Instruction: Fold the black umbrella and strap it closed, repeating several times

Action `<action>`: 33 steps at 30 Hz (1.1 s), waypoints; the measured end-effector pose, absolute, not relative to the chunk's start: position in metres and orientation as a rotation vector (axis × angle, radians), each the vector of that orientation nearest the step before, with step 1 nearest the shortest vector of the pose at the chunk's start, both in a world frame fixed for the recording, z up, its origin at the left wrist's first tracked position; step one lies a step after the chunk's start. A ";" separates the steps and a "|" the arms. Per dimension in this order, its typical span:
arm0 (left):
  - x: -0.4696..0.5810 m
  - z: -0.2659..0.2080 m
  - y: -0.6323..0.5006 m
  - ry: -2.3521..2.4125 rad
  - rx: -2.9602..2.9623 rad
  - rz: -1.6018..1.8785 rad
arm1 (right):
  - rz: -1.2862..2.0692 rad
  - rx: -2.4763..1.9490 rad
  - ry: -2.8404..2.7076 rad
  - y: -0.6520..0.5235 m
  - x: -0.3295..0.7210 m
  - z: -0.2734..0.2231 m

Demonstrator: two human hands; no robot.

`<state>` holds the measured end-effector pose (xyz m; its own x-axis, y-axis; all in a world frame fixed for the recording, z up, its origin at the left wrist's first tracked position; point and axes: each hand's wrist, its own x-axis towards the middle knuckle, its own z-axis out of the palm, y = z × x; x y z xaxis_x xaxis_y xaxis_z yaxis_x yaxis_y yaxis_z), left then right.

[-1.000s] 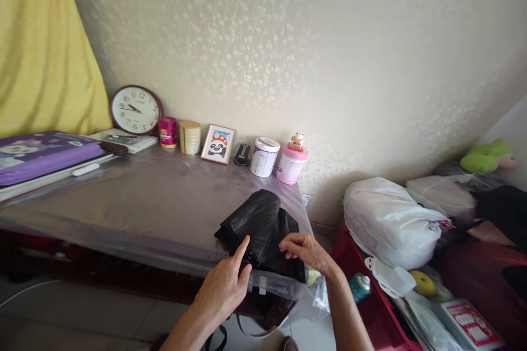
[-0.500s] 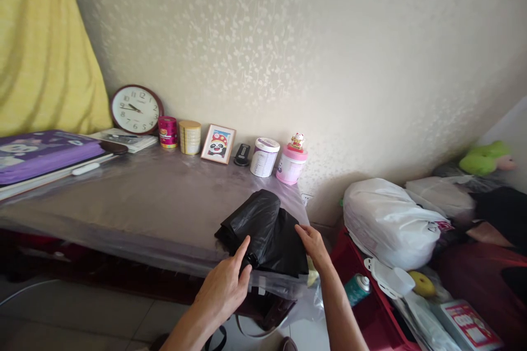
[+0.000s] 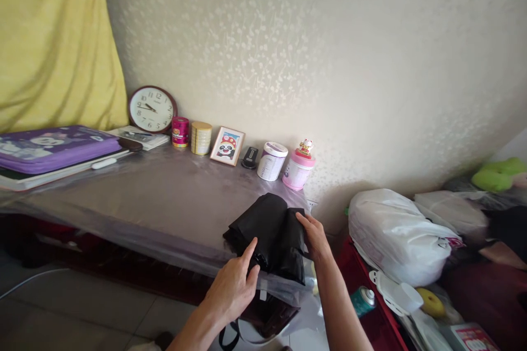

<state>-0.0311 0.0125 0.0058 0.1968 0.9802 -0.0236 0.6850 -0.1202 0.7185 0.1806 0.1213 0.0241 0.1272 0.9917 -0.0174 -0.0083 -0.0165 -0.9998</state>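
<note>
A folded black plastic bag (image 3: 269,236), glossy and creased into a thick bundle, lies at the near right corner of the plastic-covered table (image 3: 156,203). The left hand (image 3: 234,288) presses its near edge, forefinger out, fingers open, clasping nothing. The right hand (image 3: 315,236) lies flat against the bag's right side, uncurled. A pink jar (image 3: 298,169) stands behind the bag by the wall.

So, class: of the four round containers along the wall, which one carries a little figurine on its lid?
The pink tub, rightmost of the row; the others have bare lids.
</note>
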 end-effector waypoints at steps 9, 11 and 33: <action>-0.034 0.002 0.014 1.501 1.852 0.627 | 1.051 -1.300 -1.306 0.150 0.129 0.035; -0.034 -0.003 0.016 1.511 1.875 0.593 | 1.025 -1.334 -1.348 0.155 0.121 0.032; -0.034 -0.003 0.015 1.609 1.910 0.528 | 0.730 -1.407 -1.840 0.158 0.098 0.018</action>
<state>-0.0336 0.0150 -0.0034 0.1944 0.9787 -0.0666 0.7489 -0.1042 0.6545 0.0985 0.1582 0.0180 -0.1666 0.9676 0.1895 0.5741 0.2515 -0.7792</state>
